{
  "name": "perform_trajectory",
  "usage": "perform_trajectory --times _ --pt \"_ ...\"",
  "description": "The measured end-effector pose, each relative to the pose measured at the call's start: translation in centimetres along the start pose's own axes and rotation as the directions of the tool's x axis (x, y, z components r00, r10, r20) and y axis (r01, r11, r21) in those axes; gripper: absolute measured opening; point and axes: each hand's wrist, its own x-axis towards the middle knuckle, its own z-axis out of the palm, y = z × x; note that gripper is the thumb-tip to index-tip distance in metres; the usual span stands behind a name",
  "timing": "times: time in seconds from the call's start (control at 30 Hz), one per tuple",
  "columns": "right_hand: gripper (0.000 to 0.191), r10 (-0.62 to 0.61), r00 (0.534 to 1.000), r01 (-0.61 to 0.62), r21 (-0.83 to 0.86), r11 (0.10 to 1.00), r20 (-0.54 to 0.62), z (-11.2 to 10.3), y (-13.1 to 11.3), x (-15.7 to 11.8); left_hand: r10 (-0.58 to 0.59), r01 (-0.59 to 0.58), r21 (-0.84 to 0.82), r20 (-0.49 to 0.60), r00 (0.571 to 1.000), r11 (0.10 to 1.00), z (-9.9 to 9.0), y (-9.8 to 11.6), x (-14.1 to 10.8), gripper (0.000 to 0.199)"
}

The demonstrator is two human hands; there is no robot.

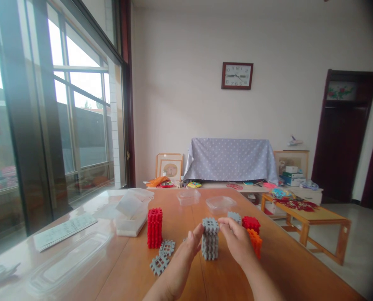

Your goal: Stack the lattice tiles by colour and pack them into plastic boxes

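Wooden tabletop (126,271), grey tile stack (210,246) at lower centre of the frame.
Left hand (186,255), fingers extended, and right hand (237,239), fingers bent, flank its top; whether either grips it, I cannot tell.

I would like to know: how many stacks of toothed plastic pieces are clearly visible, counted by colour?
Red: 2 (left red stack, right red stack)
Grey: 1 (grey stack between left hand and right hand)
Orange: 1 (orange stack)
Total: 4, without the partly hidden grey block behind the right hand
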Motion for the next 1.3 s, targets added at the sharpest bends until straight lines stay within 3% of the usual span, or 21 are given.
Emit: perform_trajectory --times 0.1,0.23,0.3,0.47,0.53,0.63,0.8,0.93,1.07,1.2,1.3 --pt "0.035 -0.014 0.996 0.012 -0.021 1.000 -0.083 -0.2 -0.1 -0.1 0.038 -0.027 0.074 -0.153 0.988 0.997 -1.0 1.2 -0.1 0.062" --pt "0.038 -0.045 0.984 0.043 -0.019 0.999 -0.175 -0.1 -0.3 -0.5 0.184 -0.038 0.368 -0.371 0.910 0.929 -3.6 2.0 0.4 0.047" --pt "0.037 -0.075 0.983 0.073 -0.018 0.997 -0.168 0.3 -0.5 -1.0 0.248 0.000 0.561 -0.367 0.896 0.828 -4.7 1.6 0.6 0.040" --pt "0.032 -0.154 0.980 0.153 -0.014 0.988 -0.128 1.5 -1.5 -2.2 0.234 0.076 0.900 -0.192 0.953 0.429 -4.9 -0.2 0.8 0.044" --pt "0.030 -0.181 0.976 0.180 -0.016 0.984 -0.119 1.9 -2.0 -2.6 0.200 0.084 0.936 -0.160 0.967 0.343 -4.3 -0.7 1.0 0.047" --pt "0.027 -0.205 0.973 0.204 -0.020 0.979 -0.105 1.9 -2.6 -3.0 0.172 0.106 0.949 -0.163 0.972 0.298 -3.7 -1.3 1.5 0.045" --pt "0.026 -0.192 0.978 0.193 -0.007 0.981 -0.082 1.7 -3.7 -3.4 0.205 0.157 0.948 -0.218 0.954 0.278 -3.6 -1.9 2.0 0.027" --pt "0.028 -0.195 0.979 0.196 0.008 0.981 -0.061 1.7 -4.2 -3.6 0.234 0.173 0.940 -0.247 0.940 0.295 -3.9 -1.7 2.1 0.031" --pt "0.029 -0.205 0.977 0.206 0.005 0.979 -0.060 1.8 -4.4 -3.9 0.308 0.160 0.858 -0.341 0.888 0.487 -4.0 -0.8 2.1 0.043" --pt "0.026 -0.192 0.981 0.194 0.051 0.980 -0.032 2.1 -4.3 -4.1 0.370 -0.011 0.683 -0.382 0.847 0.731 -3.2 0.4 1.8 0.052" --pt "0.027 -0.172 0.985 0.170 0.115 0.979 0.006 2.7 -4.0 -4.2 0.445 -0.153 0.612 -0.358 0.821 0.776 -2.3 1.2 1.2 0.055"
